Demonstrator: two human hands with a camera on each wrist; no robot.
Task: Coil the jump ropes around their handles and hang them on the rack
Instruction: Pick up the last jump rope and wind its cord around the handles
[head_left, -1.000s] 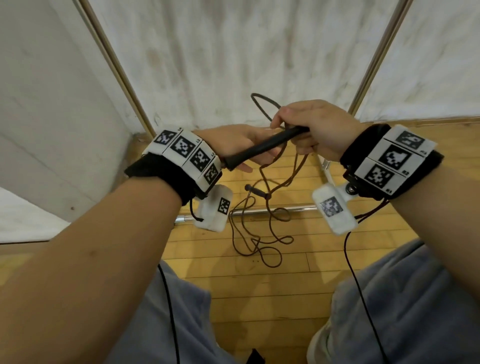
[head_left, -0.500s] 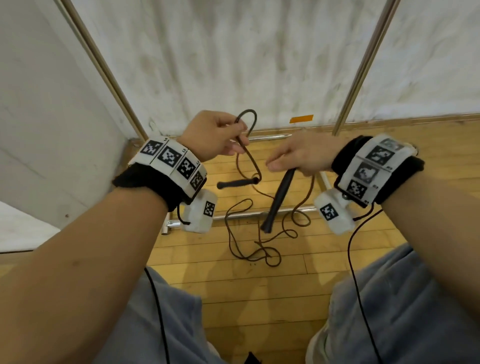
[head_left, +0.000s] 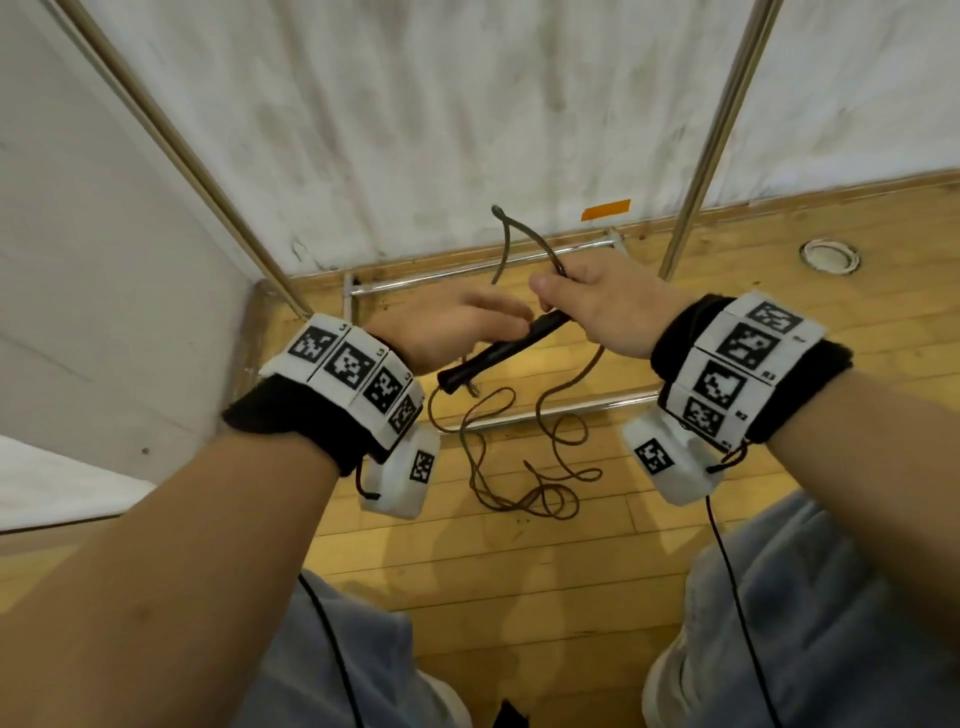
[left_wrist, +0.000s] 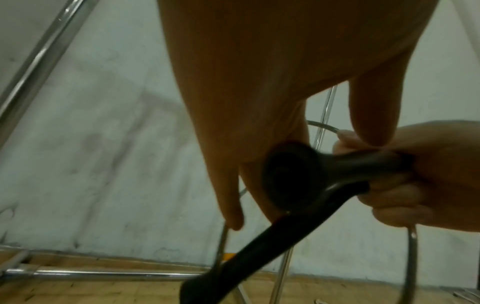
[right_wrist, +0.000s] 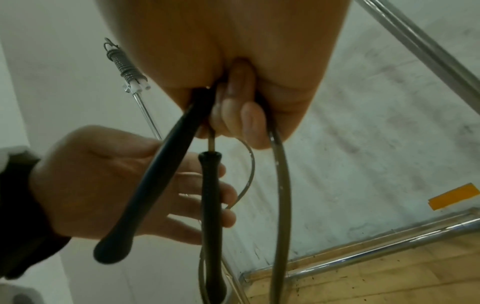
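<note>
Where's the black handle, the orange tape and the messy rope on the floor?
Black handle (head_left: 506, 349): head view, middle of its shaft.
Orange tape (head_left: 605, 209): head view, middle of the strip on the wall.
Rope (head_left: 540, 501): head view, tangled loops on the wooden floor.

From my feed the head view is bright and evenly lit, its rack poles (head_left: 171, 130) bowed by the wide lens; both wrist views run dimmer and greenish, with the left hand (left_wrist: 259, 82) blurred

Scuffed white wall (head_left: 415, 114) fills twelve o'clock; a wooden plank floor (head_left: 519, 571) spreads below, with orange tape (head_left: 605, 209) at one o'clock on the wall.
</note>
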